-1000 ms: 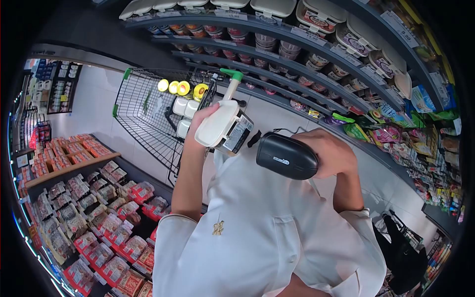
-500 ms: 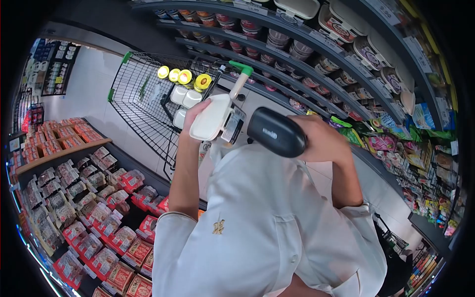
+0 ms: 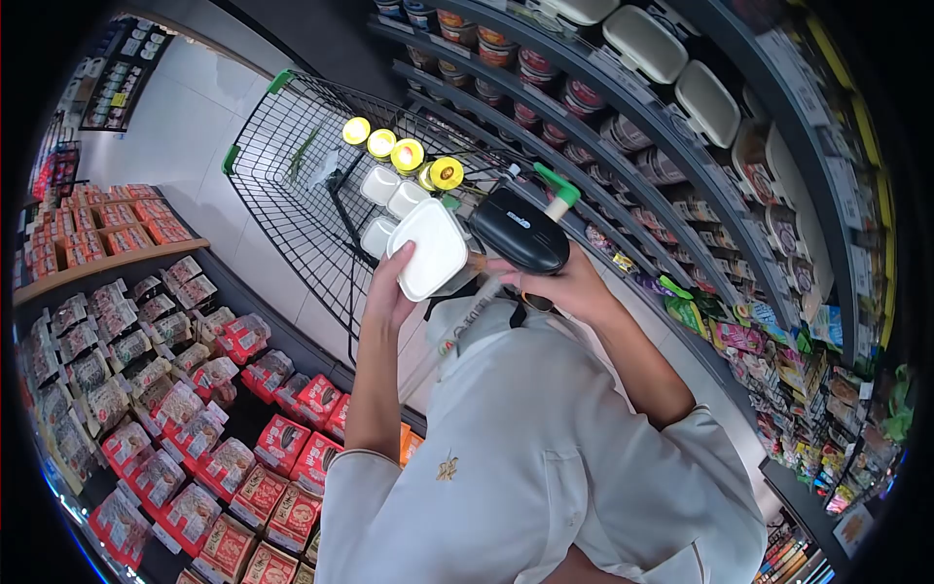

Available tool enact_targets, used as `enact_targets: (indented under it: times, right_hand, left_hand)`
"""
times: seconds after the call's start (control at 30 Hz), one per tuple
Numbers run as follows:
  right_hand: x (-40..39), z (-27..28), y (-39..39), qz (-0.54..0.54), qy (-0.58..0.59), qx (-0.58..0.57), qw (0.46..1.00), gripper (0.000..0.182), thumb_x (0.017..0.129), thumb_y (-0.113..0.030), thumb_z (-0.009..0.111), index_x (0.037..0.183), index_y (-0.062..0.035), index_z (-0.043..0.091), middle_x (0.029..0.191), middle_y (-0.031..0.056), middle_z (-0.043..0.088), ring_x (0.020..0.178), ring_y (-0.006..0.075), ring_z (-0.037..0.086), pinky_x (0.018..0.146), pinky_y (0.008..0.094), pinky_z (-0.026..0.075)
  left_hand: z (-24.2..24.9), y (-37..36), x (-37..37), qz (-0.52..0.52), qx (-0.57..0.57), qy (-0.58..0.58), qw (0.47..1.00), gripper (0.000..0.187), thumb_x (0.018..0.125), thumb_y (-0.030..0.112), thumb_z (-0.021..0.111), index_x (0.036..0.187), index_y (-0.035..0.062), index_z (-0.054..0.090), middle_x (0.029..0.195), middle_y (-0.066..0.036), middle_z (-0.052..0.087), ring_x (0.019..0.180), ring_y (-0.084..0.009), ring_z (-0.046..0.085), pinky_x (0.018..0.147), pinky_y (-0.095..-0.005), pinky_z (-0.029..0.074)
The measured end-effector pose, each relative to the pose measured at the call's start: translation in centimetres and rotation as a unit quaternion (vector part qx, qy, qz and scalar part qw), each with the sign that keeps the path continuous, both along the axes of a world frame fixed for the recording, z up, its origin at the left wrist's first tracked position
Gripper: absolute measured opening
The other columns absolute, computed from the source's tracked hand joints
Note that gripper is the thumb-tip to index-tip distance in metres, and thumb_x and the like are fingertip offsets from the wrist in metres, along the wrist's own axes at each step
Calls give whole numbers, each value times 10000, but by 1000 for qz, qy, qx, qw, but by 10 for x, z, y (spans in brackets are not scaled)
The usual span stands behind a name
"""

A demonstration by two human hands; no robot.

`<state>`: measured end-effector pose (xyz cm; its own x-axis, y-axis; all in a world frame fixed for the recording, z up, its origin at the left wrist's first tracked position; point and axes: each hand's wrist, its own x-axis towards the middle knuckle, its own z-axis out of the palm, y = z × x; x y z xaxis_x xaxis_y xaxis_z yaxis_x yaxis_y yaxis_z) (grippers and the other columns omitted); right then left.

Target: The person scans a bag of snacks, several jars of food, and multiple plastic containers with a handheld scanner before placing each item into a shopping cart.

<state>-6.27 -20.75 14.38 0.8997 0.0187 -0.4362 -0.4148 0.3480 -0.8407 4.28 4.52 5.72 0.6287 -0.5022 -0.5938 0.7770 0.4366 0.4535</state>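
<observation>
My left hand (image 3: 393,284) is closed around the side of a white-lidded tub (image 3: 429,249), its pale lid turned toward me. Just to the right, my right hand (image 3: 574,289) grips a black oblong box (image 3: 521,230) with small white lettering on top. Some right-hand fingers are tucked underneath and hidden. Tub and box are side by side in front of my shirt, close to the handle end of a wire shopping cart (image 3: 282,161). In the cart lie several yellow-topped cans (image 3: 407,154) and white-lidded tubs (image 3: 379,183).
Shelves (image 3: 642,97) of cups and white-lidded tubs rise on the right, with snack bags (image 3: 744,336) lower down. Red packages (image 3: 282,443) fill a display at left, beside a wooden-edged stand (image 3: 126,268) of orange boxes. Grey floor (image 3: 185,107) shows beyond the cart.
The tub has turned so its lid faces me more squarely. My right hand has brought the black box nearer to it and tilted it. The whole view has shifted and rotated slightly.
</observation>
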Motion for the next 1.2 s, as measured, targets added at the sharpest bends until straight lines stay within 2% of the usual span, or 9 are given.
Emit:
enact_targets:
  times: [0.1,0.17,0.3,0.43,0.6,0.73,0.87,0.93,1.2]
  right_hand:
    - [26,-15,16,6,38,36,999,411,817,4,716,1223,6,654,1080,97,733,973,135,692,806,277,546]
    - [36,-24,24,18,77,24,997,375,802,-34,705,1165,36,646,967,132,748,865,168,719,777,306,567]
    - [36,-53,34,52,139,20,989,342,795,-49,725,1102,71,630,876,124,743,781,161,709,744,307,570]
    - [41,-67,35,67,173,-13,983,351,813,-63,742,1129,42,632,905,113,740,820,161,709,777,308,560]
    - [44,-75,30,52,169,26,984,310,854,-48,713,1135,47,624,932,136,743,885,177,717,810,320,560]
    - [42,-80,23,30,192,36,980,306,848,-23,688,1139,53,629,904,142,745,859,187,726,766,319,587]
    - [48,-81,23,56,165,-8,985,215,839,-9,672,1048,42,677,849,133,749,804,198,731,720,321,574]
    - [54,-77,26,55,178,-14,982,141,838,-4,672,972,22,705,825,122,750,789,198,731,697,321,557]
    - [51,-81,27,62,164,-13,984,131,831,-11,673,950,24,717,830,102,753,776,182,715,708,316,546]
  left_hand:
    - [-23,23,35,-5,73,-71,995,562,955,133,635,1450,-24,421,1354,-181,593,1205,-280,631,1014,-415,543]
    - [-38,31,70,56,112,-37,991,489,947,105,640,1389,-35,484,1285,-170,633,1152,-261,660,987,-397,554]
    - [-153,77,150,106,151,-80,979,489,943,132,673,1361,-51,500,1266,-167,639,1112,-262,670,931,-389,572]
    - [-275,109,217,112,267,-37,957,503,836,187,819,1234,15,565,1116,-101,656,1017,-242,642,846,-416,525]
    - [-373,116,261,52,383,17,922,502,777,171,862,1162,68,557,1060,-75,648,979,-214,622,793,-365,481]
    - [-394,111,266,33,288,13,957,404,842,103,803,1141,42,540,1076,-86,654,974,-193,642,856,-328,515]
    - [-407,114,266,-1,192,-19,981,386,928,110,718,1269,28,555,1201,-89,659,1113,-189,632,945,-354,517]
    - [-410,112,267,12,211,-22,977,398,924,92,721,1274,10,548,1201,-104,657,1095,-203,644,959,-344,524]
    - [-411,114,269,-23,313,-56,948,526,916,102,740,1382,-13,526,1256,-122,644,1091,-189,654,885,-319,556]
